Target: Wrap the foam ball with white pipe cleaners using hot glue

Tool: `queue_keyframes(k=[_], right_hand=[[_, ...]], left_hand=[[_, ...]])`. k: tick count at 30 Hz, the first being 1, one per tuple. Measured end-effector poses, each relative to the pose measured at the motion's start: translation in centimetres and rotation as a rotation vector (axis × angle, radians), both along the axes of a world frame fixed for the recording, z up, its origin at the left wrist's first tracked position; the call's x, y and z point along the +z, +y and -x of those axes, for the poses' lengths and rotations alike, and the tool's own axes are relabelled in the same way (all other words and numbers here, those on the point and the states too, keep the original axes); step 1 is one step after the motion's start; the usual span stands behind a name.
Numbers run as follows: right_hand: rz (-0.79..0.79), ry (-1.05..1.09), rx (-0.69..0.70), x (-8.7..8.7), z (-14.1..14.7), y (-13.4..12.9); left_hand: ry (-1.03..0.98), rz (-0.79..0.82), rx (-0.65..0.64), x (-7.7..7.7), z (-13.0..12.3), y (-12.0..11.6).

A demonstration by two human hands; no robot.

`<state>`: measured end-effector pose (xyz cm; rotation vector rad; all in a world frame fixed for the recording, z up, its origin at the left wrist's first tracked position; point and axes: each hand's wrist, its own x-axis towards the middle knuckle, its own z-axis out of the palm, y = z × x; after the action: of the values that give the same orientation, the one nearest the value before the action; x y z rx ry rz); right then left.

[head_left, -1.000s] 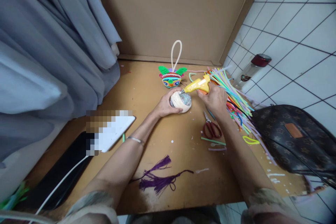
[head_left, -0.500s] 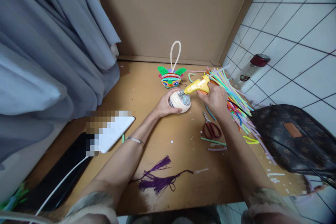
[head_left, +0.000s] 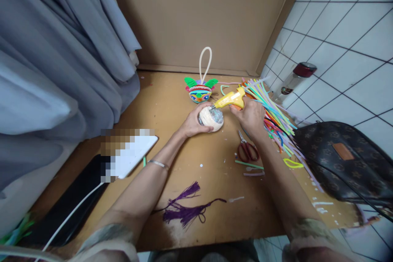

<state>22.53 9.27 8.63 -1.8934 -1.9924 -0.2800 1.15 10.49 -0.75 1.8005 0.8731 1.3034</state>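
Observation:
My left hand [head_left: 195, 121] is wrapped round a ball [head_left: 216, 124] partly covered in cream strips, with a bluish, shiny patch bare on its upper right. In my right hand [head_left: 251, 115] is a yellow hot glue gun [head_left: 230, 99], its metal nozzle at the top of the ball. Whether glue is coming out is too small to tell. A colourful animal-head ornament [head_left: 199, 93] with green ears and a white loop stands just behind the ball.
Red-handled scissors [head_left: 247, 151] lie by my right forearm. Coloured pipe cleaners [head_left: 273, 106] are heaped at the right, with a bottle [head_left: 294, 82] and a brown patterned bag [head_left: 346, 159] beyond. Purple tassels [head_left: 184, 213] lie in front; a white phone [head_left: 138, 155] rests left.
The glue gun and my right hand have shifted very slightly to the left, with the nozzle still at the ball's top. My left hand keeps its hold on the ball.

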Motion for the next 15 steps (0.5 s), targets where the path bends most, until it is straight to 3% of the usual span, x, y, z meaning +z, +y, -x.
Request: queue_keyframes(k=[15], right_hand=[[0.057, -0.026, -0.009, 0.94, -0.38, -0.03]], left_hand=[[0.005, 0.004, 0.006, -0.18, 0.0, 0.12]])
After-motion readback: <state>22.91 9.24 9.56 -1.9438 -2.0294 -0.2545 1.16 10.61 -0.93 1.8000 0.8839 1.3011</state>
